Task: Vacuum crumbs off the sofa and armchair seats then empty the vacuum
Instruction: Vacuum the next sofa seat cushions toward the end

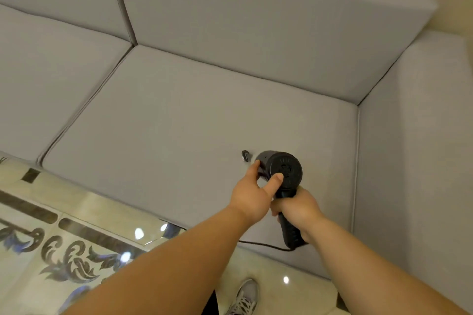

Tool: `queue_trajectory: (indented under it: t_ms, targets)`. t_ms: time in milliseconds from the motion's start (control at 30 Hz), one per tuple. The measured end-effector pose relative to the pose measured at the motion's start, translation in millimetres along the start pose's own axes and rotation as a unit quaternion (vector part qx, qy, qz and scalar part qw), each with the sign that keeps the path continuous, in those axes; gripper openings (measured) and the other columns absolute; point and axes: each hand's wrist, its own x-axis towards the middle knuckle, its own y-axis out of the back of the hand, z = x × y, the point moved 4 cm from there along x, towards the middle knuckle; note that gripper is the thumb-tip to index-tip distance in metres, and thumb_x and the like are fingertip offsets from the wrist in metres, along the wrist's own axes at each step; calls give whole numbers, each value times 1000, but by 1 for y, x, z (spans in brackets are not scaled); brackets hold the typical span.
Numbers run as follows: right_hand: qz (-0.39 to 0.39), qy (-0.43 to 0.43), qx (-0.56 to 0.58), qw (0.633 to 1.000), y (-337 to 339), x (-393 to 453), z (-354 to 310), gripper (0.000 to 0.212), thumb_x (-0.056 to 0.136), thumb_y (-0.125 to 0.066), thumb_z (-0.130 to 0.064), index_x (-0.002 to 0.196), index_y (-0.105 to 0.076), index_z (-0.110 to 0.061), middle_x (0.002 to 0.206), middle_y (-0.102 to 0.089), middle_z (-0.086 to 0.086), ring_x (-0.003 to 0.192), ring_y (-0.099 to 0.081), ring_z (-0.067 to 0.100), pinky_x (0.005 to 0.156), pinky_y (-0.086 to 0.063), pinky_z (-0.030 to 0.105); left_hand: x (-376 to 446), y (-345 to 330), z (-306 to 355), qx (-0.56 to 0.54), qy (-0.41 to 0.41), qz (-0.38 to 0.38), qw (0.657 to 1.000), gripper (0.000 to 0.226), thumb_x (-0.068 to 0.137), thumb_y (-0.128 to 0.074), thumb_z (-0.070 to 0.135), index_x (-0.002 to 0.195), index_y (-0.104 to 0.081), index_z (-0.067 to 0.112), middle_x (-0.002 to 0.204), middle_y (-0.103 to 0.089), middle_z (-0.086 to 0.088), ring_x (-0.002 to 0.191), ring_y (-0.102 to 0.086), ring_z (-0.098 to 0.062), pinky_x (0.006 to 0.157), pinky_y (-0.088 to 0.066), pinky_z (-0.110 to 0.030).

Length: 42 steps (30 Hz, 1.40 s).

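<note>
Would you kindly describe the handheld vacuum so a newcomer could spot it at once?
Start at the grey sofa and its rightmost seat cushion, beside the armrest. Near that cushion's front edge, the handheld vacuum is gripped by both hands. It is the only black object on the pale upholstery, trailing a cord.

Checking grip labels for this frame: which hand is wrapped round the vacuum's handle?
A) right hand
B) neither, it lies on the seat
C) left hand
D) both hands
A: the right hand is curled round the black handle of the handheld vacuum, while the left hand only holds the round body, thumb on its rear face, above the sofa seat cushion.
</note>
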Motion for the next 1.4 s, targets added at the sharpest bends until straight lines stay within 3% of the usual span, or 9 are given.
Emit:
queue_trajectory:
  t_ms: [167,400,567,767,900,1100,1400]
  targets:
    - [-28,-38,-5,999,-18,5,19,31,64,-69,1,92,-62,-10,83,-64,14,79,-60,34,72,-52,41,2,4,-23,35,28,-22,999,74,88,-57,50,149,-23,26,139,-50,1,119,-54,-25,104,-41,-43]
    - [-31,-56,-17,998,12,-20,45,31,65,-70,1,93,-64,-8,85,-65,17,80,-62,34,80,-55,47,-22,-32,-22,24,38,-50,998,77,87,-57,51,150,-19,26,138,-50,1,117,-55,-24,104,-42,-42]
    - [-7,-37,-25,999,28,-34,47,31,60,-70,-2,89,-63,-9,81,-66,16,76,-63,34,72,-55,43,-37,-41,-12,6,25,-44,999,63,88,-57,50,142,-34,26,116,-57,9,112,-58,-21,102,-44,-41]
    - [-15,6,7,1000,8,-36,38,28,63,-70,-2,88,-64,-13,79,-67,12,74,-63,31,67,-54,39,-45,-24,-13,25,10,-10,1000,76,87,-56,52,150,-20,28,141,-46,2,119,-55,-24,104,-41,-42]
    - [-47,-10,3,999,-19,-35,53,28,66,-70,-1,88,-61,-16,79,-64,9,75,-61,29,69,-52,37,-46,-12,-37,32,44,-18,998,73,89,-56,48,150,-21,27,139,-50,1,119,-54,-25,105,-41,-43]
    - [0,-34,-8,999,-9,-47,93,27,65,-70,0,84,-63,-17,76,-65,7,73,-61,27,63,-47,32,-64,-39,-59,32,43,-62,997,79,88,-57,50,151,-15,29,143,-44,0,120,-54,-25,106,-39,-45]
    - [57,-15,7,998,-10,-85,97,29,61,-70,-2,86,-64,-13,79,-67,14,76,-63,35,75,-55,46,-93,-34,-56,-8,24,-89,996,75,89,-58,45,150,-19,28,143,-46,2,122,-53,-25,107,-39,-43]
